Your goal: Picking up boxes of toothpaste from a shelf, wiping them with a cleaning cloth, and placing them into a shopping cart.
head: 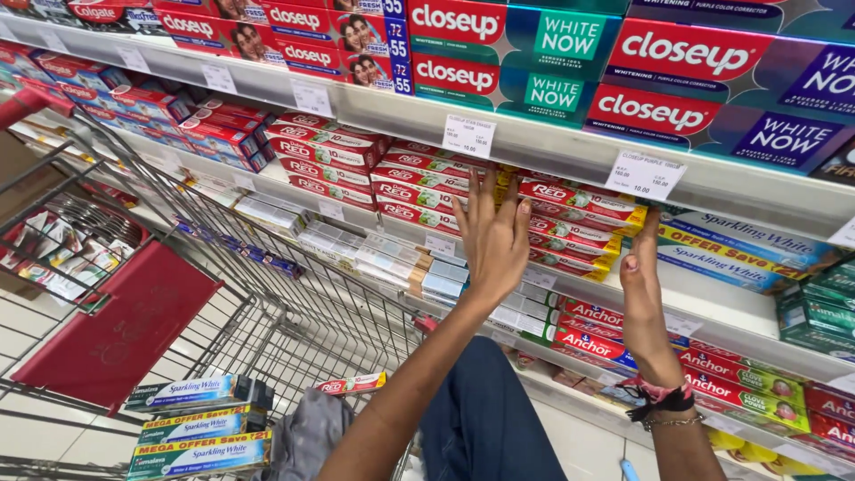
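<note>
Reaching left hand (492, 239), right hand (643, 281), shelf edge (570, 151)

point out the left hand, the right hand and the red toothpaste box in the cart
left hand (492, 236), head view, on the back of the hand
right hand (643, 289), head view, on the hand's edge below the thumb
red toothpaste box (354, 384), head view, on its long side face

- A left hand (492, 239), fingers spread, presses flat against stacked red toothpaste boxes (426, 191) on a shop shelf (570, 147).
- The right hand (643, 289), wearing a wrist band (661, 398), reaches to the same row's end, beside blue-green boxes (744, 252).
- A wire trolley (267, 294) stands at left, carrying more boxed toothpaste (200, 432).
</note>
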